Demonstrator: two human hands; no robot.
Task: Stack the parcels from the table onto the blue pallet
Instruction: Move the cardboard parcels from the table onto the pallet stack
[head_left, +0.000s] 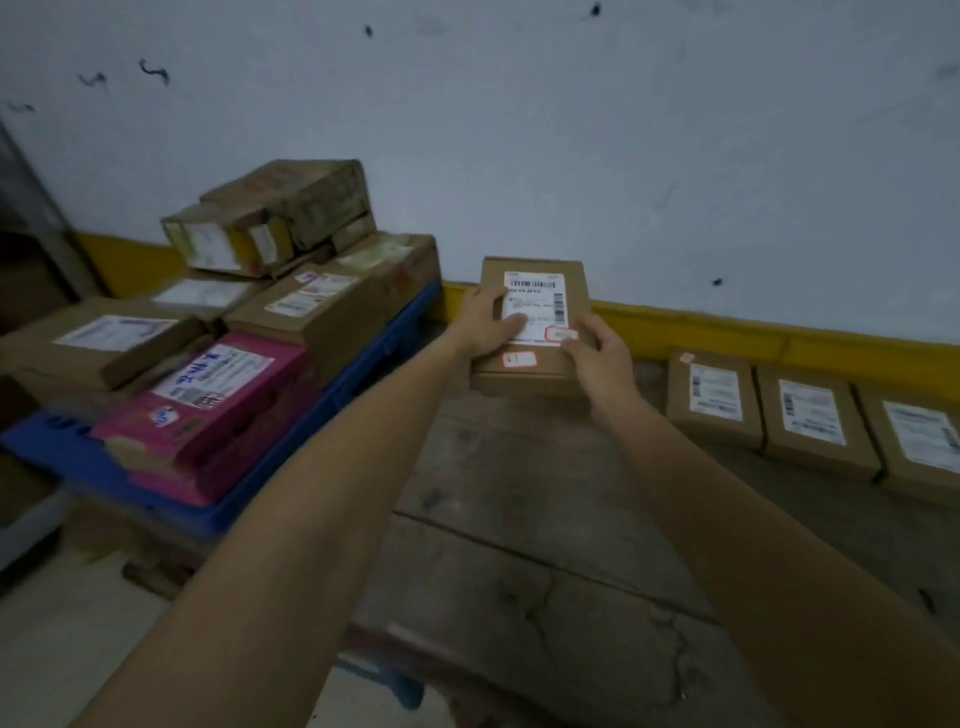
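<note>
A small brown cardboard parcel (537, 291) with a white shipping label is held above the far part of the wooden table (519, 519). My left hand (488, 325) grips its left side, thumb on the label. My right hand (602, 358) grips its near right corner. To the left stands the blue pallet (374, 374), loaded with several parcels: brown boxes (332, 306) stacked in layers and a pink box (218, 400) at the near edge. Three more brown labelled parcels (714, 397) lie in a row on the table's right side.
A pale wall with a yellow base stripe (727, 327) runs behind the table and pallet. The pallet sits lower than the table, close to its left edge. A light floor (78, 623) shows at the bottom left.
</note>
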